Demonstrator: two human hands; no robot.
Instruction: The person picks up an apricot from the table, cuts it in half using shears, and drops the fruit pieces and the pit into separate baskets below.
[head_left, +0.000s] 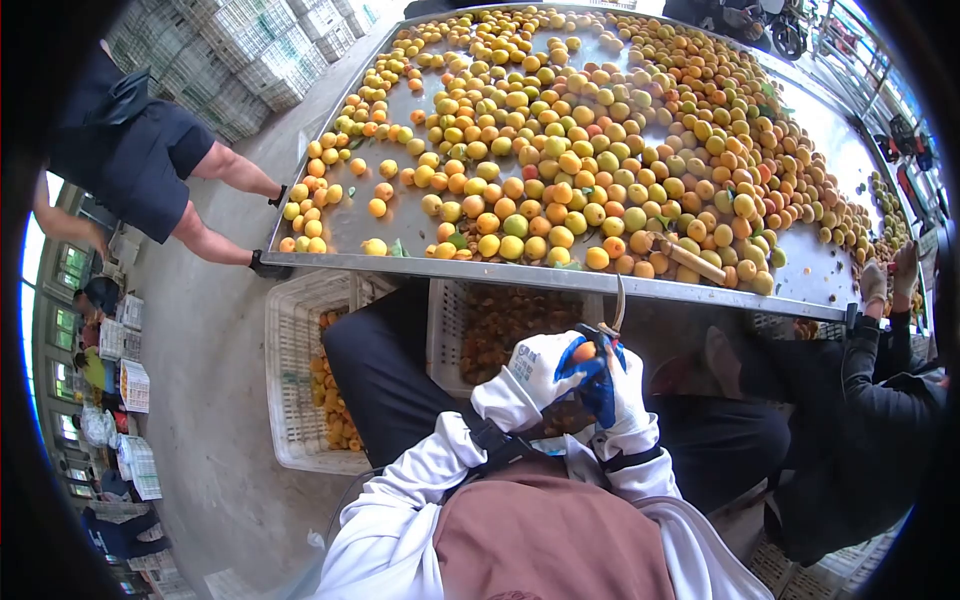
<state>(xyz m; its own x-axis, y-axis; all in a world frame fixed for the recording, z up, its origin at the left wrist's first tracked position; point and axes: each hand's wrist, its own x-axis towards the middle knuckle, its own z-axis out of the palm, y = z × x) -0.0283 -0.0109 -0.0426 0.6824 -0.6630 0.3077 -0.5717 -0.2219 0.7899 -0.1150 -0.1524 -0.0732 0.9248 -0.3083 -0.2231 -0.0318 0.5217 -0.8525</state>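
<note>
Both my hands wear white gloves with blue palms, held close to my chest below the table edge. My left hand (535, 372) holds a small orange apricot (583, 351). My right hand (615, 390) grips a knife (617, 305) whose thin curved blade points up, just above the fruit. The two hands touch each other around the apricot. A large metal table (400, 215) in front of me carries a heap of several yellow and orange apricots (560, 150).
White plastic crates (295, 380) with apricots stand under the table by my knees. A wooden-handled tool (690, 260) lies on the table's near right. A person in dark clothes sits at right (880, 400); another stands at left (150, 160). Stacked crates (240, 60) lie far left.
</note>
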